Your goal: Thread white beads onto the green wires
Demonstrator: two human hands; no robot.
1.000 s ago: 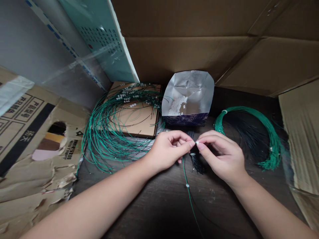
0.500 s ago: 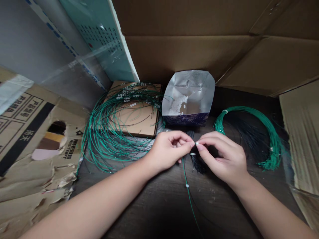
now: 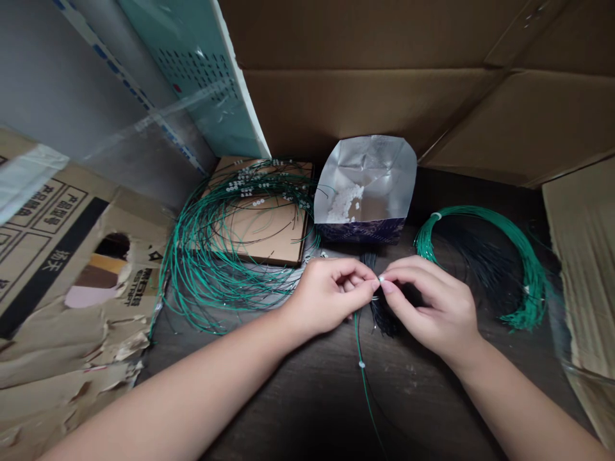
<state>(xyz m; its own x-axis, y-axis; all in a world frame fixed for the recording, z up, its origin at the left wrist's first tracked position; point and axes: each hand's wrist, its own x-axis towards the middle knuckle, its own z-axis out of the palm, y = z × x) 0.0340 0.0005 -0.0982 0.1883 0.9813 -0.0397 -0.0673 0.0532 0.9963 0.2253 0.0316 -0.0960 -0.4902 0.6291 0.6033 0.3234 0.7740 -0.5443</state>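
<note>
My left hand (image 3: 324, 294) is closed, thumb and forefinger pinching a thin wire end that is mostly hidden. Below it hangs a green wire (image 3: 368, 397) beside a dark one, both passing through a small white plastic piece (image 3: 362, 364). Another tiny white plastic piece (image 3: 381, 279) is pinched between thumb and forefinger of my right hand (image 3: 427, 301). The fingertips of both hands meet at this piece; whether the wire is inside it, I cannot tell. Behind and under the fingers lies a tied bundle of black wires (image 3: 383, 320).
A silver-lined bag (image 3: 384, 198) holding many white pieces (image 3: 346, 202) stands behind my hands. Left of it, loose green wires (image 3: 211, 275) with white pieces spread over a flat cardboard box (image 3: 269, 227). A tied green wire coil (image 3: 521, 256) lies right. Cardboard walls (image 3: 336, 96) surround the table.
My left fingertips have shifted slightly right, up against the white piece in my right fingers. The hanging wires have moved a little with them. Both hands keep their pinches.
</note>
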